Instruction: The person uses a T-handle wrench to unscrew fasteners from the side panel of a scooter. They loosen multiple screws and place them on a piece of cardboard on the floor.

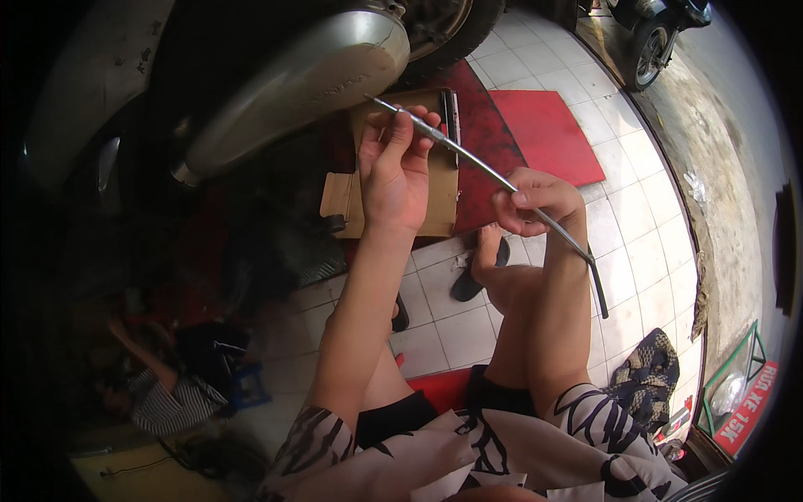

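Note:
A long, thin silver metal rod [477, 161] slants across the space before me. It has a thicker collar and a narrow pointed tip at its upper left end, and a dark, bent end at the lower right. My left hand [397, 167] pinches it by the collar, fingers curled. Farther down the rod, my right hand [539, 201] is closed around it between thumb and fingers. The exact kind of tool cannot be made out. Just beyond my left hand is a silver-grey motorbike cover [335, 67], with the rod's tip close to it.
Below my hands an open cardboard box [435, 213] lies on red mats [548, 125]. A tyre [468, 38] stands behind. Another person in a striped shirt [180, 406] is at the lower left, near a blue stool [249, 385]. A dark patterned cloth [648, 376] lies on the tiles at right.

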Tool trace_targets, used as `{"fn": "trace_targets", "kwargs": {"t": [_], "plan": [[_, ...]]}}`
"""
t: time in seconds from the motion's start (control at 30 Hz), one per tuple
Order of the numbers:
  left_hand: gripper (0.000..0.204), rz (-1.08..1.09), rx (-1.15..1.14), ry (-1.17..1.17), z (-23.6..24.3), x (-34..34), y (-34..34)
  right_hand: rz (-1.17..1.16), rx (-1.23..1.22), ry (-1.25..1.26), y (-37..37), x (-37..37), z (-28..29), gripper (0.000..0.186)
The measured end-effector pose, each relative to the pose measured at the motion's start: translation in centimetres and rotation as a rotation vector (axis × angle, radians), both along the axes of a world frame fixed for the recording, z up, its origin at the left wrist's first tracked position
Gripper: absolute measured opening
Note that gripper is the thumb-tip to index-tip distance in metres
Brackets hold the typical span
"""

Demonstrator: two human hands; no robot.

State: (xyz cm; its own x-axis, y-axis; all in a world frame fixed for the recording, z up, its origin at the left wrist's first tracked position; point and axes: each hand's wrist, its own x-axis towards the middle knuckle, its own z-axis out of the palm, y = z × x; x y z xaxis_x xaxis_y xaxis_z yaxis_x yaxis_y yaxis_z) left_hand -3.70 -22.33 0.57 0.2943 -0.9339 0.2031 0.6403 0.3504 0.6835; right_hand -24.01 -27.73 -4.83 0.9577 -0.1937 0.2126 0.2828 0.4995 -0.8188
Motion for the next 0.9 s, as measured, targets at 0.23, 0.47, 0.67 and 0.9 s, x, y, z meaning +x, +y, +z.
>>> {"fn": "trace_targets", "kwargs": {"t": [0.23, 0.47, 0.67, 0.9], "plan": [[0.008, 0.012, 0.049, -0.024, 4.6, -1.9, -8.2, -0.353, 0.33, -0.205, 0.7, 2.2, 2.0, 0.04], [0.009, -0.038, 0.216, 0.326, 6.8, -2.8, -8.9, -0.373, 0.403, -0.139, 1.7, 3.0, 6.2, 0.036], [0.01, -0.075, 0.265, 0.571, 6.5, -3.4, -9.4, -0.377, 0.454, -0.107, 2.1, 2.3, 8.2, 0.036], [0.01, -0.155, 0.196, 0.651, 5.5, -2.7, -9.6, -0.41, 0.454, -0.079, 1.7, 2.5, 7.7, 0.035]]}}
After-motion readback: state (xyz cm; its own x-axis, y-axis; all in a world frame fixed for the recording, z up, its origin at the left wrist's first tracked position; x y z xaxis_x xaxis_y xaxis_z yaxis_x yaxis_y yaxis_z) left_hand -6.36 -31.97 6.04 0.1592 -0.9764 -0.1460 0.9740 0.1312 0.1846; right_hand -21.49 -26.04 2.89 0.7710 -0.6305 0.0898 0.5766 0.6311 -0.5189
